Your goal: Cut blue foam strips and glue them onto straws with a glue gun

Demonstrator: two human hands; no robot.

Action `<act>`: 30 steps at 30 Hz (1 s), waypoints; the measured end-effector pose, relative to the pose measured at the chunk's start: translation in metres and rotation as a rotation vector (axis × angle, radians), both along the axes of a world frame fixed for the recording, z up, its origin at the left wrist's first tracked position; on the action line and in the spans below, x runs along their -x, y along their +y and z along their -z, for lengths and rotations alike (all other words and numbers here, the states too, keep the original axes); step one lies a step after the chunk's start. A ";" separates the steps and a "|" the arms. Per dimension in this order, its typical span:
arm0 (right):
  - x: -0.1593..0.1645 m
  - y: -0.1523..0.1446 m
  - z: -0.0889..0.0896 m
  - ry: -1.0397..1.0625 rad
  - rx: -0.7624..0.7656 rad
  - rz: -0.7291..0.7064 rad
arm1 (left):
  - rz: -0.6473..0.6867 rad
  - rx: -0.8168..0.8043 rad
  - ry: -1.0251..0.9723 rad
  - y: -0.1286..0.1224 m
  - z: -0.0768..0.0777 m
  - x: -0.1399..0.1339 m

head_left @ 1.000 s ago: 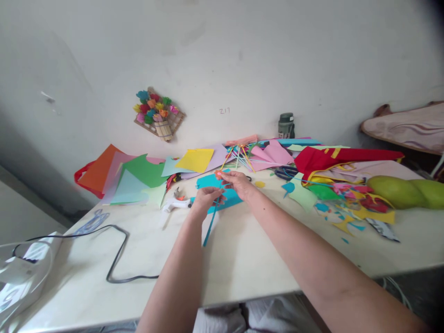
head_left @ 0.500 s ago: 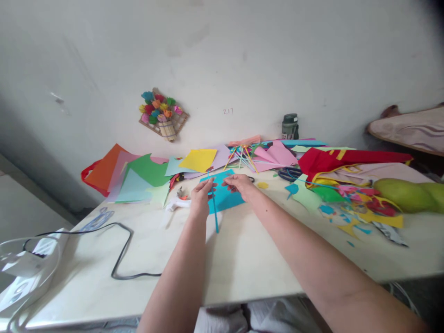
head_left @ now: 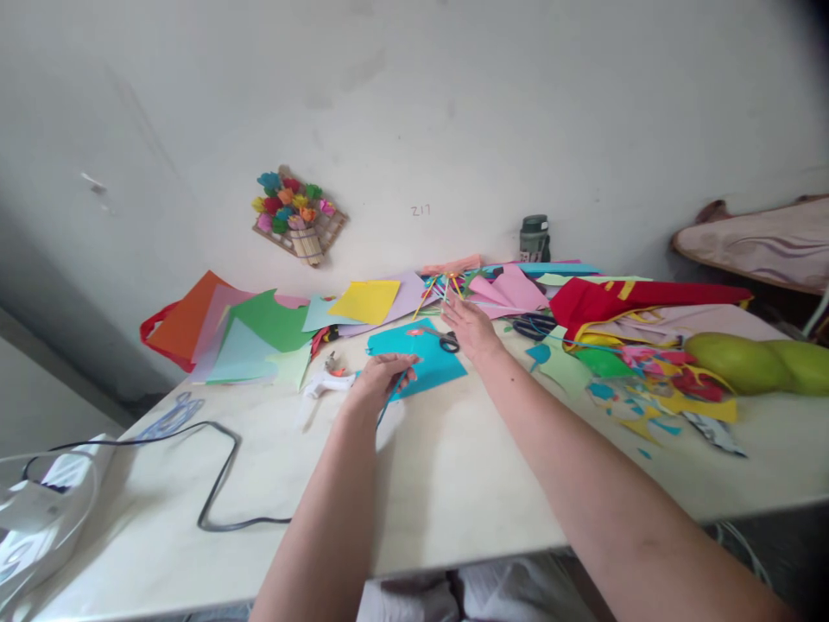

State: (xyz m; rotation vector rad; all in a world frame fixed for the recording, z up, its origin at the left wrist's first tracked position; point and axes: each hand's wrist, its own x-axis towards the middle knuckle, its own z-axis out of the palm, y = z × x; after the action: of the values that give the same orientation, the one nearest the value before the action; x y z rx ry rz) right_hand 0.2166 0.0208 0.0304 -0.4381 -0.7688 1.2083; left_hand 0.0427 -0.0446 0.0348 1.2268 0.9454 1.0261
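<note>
My left hand (head_left: 387, 378) is closed on a thin blue stick (head_left: 383, 413), which slants down below the fingers. Beneath that hand lies a blue paper sheet (head_left: 437, 371). Black-handled scissors (head_left: 448, 342) rest on the sheet, between my two hands. My right hand (head_left: 471, 328) reaches farther back with its fingers stretched out, open, just in front of a bundle of thin coloured sticks (head_left: 424, 298). Whether its fingertips touch the sticks I cannot tell. A white glue gun (head_left: 327, 383) lies left of my left hand.
Coloured paper sheets (head_left: 259, 324) line the back left. To the right are red cloth (head_left: 596, 302), paper scraps (head_left: 638, 415) and green fruit (head_left: 725, 361). A dark bottle (head_left: 534, 238) stands by the wall. A black cable (head_left: 220, 479) runs from a power strip (head_left: 55, 510).
My right hand has moved away from my left, back toward the stick bundle, and its fingers have opened. The blue stick in my left hand has tilted, and the scissors are now uncovered.
</note>
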 end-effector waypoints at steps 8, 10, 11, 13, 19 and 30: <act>-0.009 0.005 0.010 -0.258 0.248 0.113 | -0.323 -0.179 -0.164 0.004 -0.003 0.000; 0.003 -0.006 0.008 -0.460 0.192 -0.086 | -0.413 -0.205 -0.219 0.005 -0.004 0.000; 0.011 -0.011 0.006 -0.552 0.142 -0.181 | -0.443 -0.213 -0.241 0.005 -0.004 0.000; 0.026 -0.022 0.004 -0.714 0.077 -0.357 | -0.492 -0.229 -0.283 0.006 -0.004 0.001; 0.055 -0.038 0.008 -0.985 -0.043 -0.538 | -0.587 -0.246 -0.379 0.012 0.001 0.006; 0.048 -0.033 0.010 -1.023 -0.058 -0.469 | -0.640 -0.217 -0.404 0.016 0.004 0.014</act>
State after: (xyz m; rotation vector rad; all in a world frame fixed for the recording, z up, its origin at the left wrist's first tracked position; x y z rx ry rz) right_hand 0.1682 -0.0119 0.0207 -0.8792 -1.8541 1.3609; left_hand 0.0284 -0.0286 0.0306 0.8387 0.9357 1.8451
